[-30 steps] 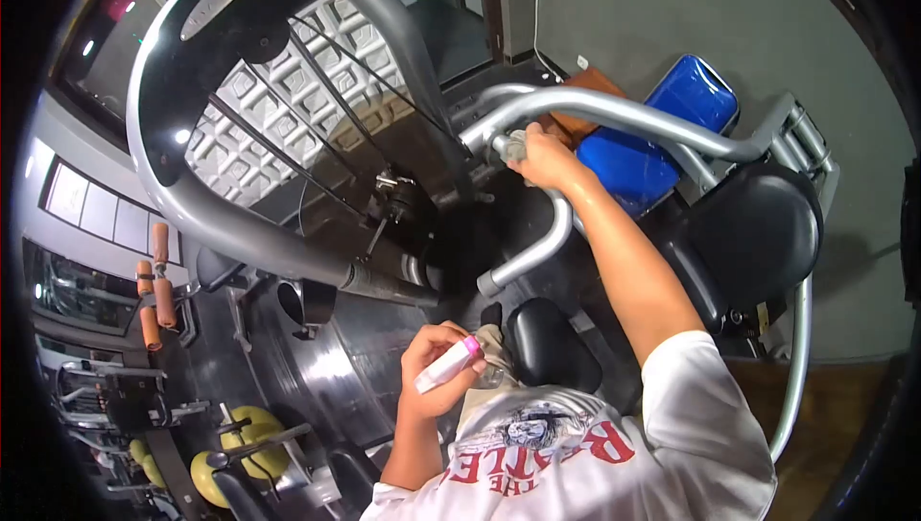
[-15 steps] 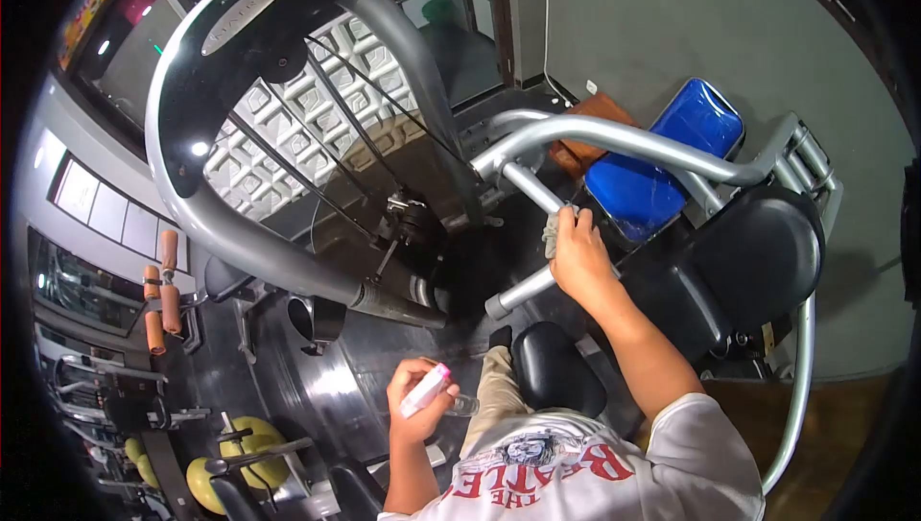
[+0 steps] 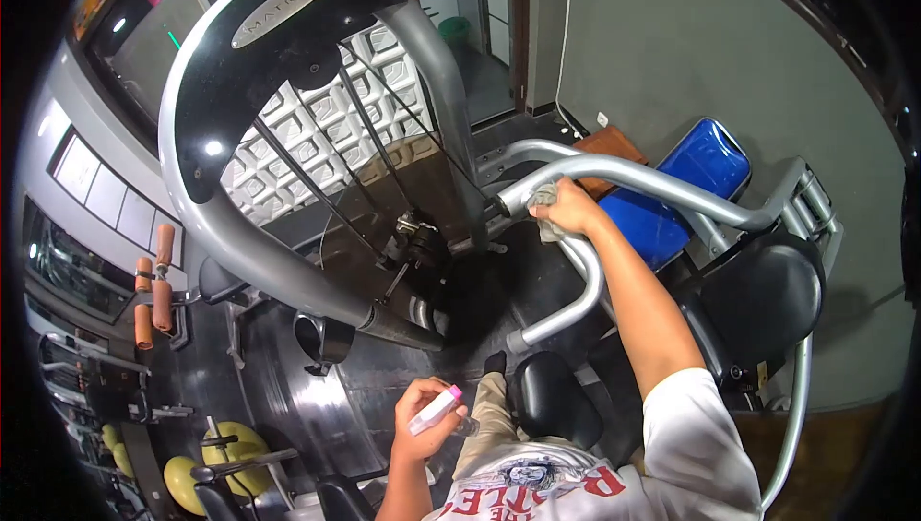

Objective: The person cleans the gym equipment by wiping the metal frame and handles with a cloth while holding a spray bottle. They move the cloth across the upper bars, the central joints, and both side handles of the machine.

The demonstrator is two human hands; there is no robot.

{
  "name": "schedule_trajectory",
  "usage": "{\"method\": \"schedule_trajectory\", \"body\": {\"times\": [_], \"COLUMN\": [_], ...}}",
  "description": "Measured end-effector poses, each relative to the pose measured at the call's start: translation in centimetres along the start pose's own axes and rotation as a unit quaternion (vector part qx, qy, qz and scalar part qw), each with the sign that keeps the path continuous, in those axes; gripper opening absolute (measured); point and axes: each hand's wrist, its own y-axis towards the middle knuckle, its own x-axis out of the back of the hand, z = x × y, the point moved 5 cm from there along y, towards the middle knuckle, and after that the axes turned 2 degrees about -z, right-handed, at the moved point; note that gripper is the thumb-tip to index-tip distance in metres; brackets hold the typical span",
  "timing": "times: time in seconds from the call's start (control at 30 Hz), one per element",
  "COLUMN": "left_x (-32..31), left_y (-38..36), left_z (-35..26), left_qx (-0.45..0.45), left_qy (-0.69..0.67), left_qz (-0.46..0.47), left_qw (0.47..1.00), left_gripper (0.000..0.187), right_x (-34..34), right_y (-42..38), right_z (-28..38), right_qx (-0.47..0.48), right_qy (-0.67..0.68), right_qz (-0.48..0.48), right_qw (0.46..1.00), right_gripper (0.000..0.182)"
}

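My right hand is closed around a crumpled grey cloth and presses it against the silver tubular bar of a weight machine, near the bar's end. Lower down, my left hand grips a small whitish bottle with a pink cap, held in front of my body and away from the machine. Below the cloth, a curved silver handle runs down toward a black padded seat.
The machine's grey frame with its black top panel arches on the left. A blue padded board leans by the wall beside a brown box-like object. A black backrest stands at right. Yellow balls lie lower left.
My right hand has moved up with the cloth, from the lower handle to the thick bar's end. My left hand keeps its hold on the bottle. The view has shifted slightly.
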Motion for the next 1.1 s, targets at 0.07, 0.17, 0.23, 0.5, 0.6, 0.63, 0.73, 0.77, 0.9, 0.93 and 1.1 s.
{"method": "schedule_trajectory", "body": {"times": [0.07,0.17,0.23,0.5,0.6,0.63,0.73,0.77,0.9,0.93,1.1], "left_x": [-0.1,-1.2,-2.0,-2.3,-1.2,-0.6,0.5,0.6,0.6,0.5,-0.6], "left_y": [0.5,0.8,0.9,-2.4,-3.7,-4.3,-5.8,-6.2,-7.2,-7.0,-2.9], "left_z": [-0.2,-0.8,-1.0,-0.4,-0.7,-0.7,-1.8,-2.3,-3.0,-3.1,-2.5], "left_qx": [-0.007,-0.027,-0.039,-0.019,-0.028,-0.041,-0.053,-0.048,-0.045,-0.046,-0.036], "left_qy": [-0.001,0.005,0.006,0.011,0.024,0.028,0.065,0.064,0.052,0.048,0.024], "left_qz": [0.018,0.045,0.061,0.026,0.007,0.003,-0.048,-0.062,-0.086,-0.083,-0.026], "left_qw": [1.0,0.999,0.997,0.999,0.999,0.999,0.995,0.995,0.994,0.994,0.999], "left_gripper": [0.034,0.034,0.034,0.035,0.036,0.036,0.036,0.036,0.035,0.034,0.034], "right_x": [1.3,4.0,4.1,1.3,1.4,1.6,0.5,-0.4,0.2,0.3,2.7], "right_y": [-3.9,-10.3,-13.3,-21.6,-17.7,-16.4,-10.7,-7.9,-3.3,-3.4,-13.3], "right_z": [0.8,3.3,3.2,5.0,5.6,6.0,5.1,4.3,4.9,4.5,4.6], "right_qx": [-0.002,-0.035,-0.015,0.053,-0.004,-0.009,0.062,0.094,-0.007,-0.019,0.1], "right_qy": [0.007,-0.012,-0.031,-0.114,-0.167,-0.2,-0.223,-0.191,-0.093,-0.089,-0.137], "right_qz": [-0.057,-0.06,-0.094,-0.216,-0.138,-0.132,-0.142,-0.165,-0.112,-0.117,-0.142], "right_qw": [0.998,0.998,0.995,0.968,0.976,0.971,0.962,0.963,0.989,0.989,0.975], "right_gripper": [0.073,0.053,0.044,0.045,0.037,0.036,0.03,0.033,0.043,0.043,0.042]}}
